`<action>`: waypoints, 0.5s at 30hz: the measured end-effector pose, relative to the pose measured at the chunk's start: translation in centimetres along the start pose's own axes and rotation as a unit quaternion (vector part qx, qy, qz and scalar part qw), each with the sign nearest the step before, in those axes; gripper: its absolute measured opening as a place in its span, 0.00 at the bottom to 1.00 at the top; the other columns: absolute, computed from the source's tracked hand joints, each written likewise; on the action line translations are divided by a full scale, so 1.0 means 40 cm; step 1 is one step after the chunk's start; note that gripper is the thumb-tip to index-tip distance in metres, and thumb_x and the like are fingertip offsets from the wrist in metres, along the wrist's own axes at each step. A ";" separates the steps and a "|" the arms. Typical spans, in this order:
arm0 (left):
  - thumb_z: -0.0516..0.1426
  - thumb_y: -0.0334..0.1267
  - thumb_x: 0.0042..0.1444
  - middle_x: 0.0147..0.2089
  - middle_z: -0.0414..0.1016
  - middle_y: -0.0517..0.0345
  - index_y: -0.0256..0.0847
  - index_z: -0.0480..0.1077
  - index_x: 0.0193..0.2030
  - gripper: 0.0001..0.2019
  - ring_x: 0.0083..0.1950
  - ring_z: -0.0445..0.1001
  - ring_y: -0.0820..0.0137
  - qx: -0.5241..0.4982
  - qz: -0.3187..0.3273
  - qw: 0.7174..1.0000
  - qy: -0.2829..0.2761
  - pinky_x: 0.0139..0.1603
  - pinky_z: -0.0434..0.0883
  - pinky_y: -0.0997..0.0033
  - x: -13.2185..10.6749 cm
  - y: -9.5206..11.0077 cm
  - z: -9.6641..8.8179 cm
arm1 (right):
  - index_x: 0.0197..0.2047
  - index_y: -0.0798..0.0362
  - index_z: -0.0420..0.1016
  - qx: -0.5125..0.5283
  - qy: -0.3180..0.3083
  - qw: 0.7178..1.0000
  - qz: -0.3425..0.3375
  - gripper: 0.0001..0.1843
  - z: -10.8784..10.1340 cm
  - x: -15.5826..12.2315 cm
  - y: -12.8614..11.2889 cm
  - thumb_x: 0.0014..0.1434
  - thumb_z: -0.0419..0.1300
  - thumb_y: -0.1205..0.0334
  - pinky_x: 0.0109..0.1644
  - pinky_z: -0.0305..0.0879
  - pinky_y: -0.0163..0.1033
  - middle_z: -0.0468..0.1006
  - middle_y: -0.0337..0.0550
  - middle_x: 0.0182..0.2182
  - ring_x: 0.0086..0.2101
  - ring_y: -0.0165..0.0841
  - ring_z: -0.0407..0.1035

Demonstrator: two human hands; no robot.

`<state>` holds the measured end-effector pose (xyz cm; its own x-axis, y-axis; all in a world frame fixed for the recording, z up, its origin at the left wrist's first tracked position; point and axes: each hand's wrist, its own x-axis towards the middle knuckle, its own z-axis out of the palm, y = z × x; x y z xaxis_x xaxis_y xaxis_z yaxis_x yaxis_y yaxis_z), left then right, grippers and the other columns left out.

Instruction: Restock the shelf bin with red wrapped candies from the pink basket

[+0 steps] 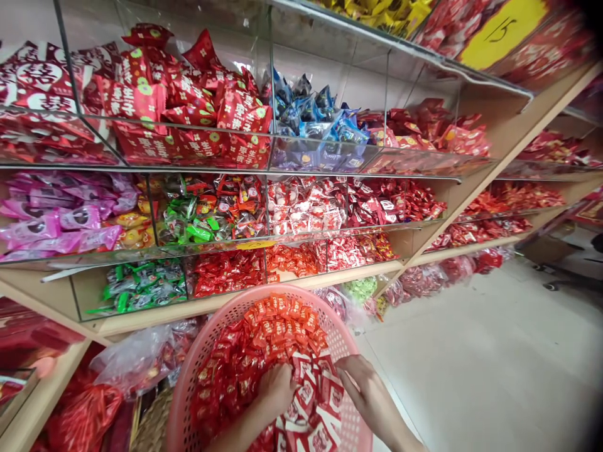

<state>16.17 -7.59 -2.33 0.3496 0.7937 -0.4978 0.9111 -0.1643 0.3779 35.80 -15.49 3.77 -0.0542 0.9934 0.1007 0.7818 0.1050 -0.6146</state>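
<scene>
A pink perforated plastic basket (188, 376) stands below me, filled with wrapped candies. Orange-red candies (282, 326) lie at its far side, darker red ones (226, 370) on the left, and white-and-red packets (306, 395) at the right and front. My left hand (277, 388) is closed and pressed down among the candies, beside the white-and-red packets; whatever its fingers hold is hidden. Over the basket's right rim reaches my right hand (363, 384), fingers stretched toward the packets' edge, with no item visibly in its grasp.
Wooden shelves with clear dividers hold red packets (188, 94), blue packets (320, 119), purple packets (61, 213) and green candies (141, 285). A yellow price card (502, 31) hangs upper right. Bagged goods (141, 358) sit under the shelf; pale floor tiles (494, 351) extend right.
</scene>
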 end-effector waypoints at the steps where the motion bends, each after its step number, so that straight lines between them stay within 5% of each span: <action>1: 0.50 0.35 0.56 0.43 0.75 0.49 0.39 0.71 0.41 0.10 0.42 0.73 0.65 -0.001 0.001 1.000 0.001 0.37 0.64 0.68 0.000 -0.001 0.000 | 0.40 0.50 0.69 -0.003 0.001 1.000 0.000 0.13 0.004 0.001 0.000 0.66 0.44 0.58 0.46 0.62 0.43 0.73 0.47 0.38 0.41 0.37 0.67; 15: 0.52 0.35 0.53 0.35 0.72 0.57 0.39 0.68 0.34 0.05 0.36 0.68 0.72 -0.084 0.059 0.995 0.011 0.35 0.59 0.73 0.030 -0.023 0.009 | 0.39 0.52 0.70 -0.050 -0.069 0.995 -0.049 0.12 0.064 0.055 -0.042 0.65 0.46 0.63 0.45 0.61 0.40 0.73 0.44 0.35 0.39 0.35 0.66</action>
<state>15.84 -6.69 -3.55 0.4463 0.7870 -0.4260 0.8137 -0.1588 0.5591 32.79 -13.37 3.03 -0.2128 0.9762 0.0429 0.8261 0.2032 -0.5257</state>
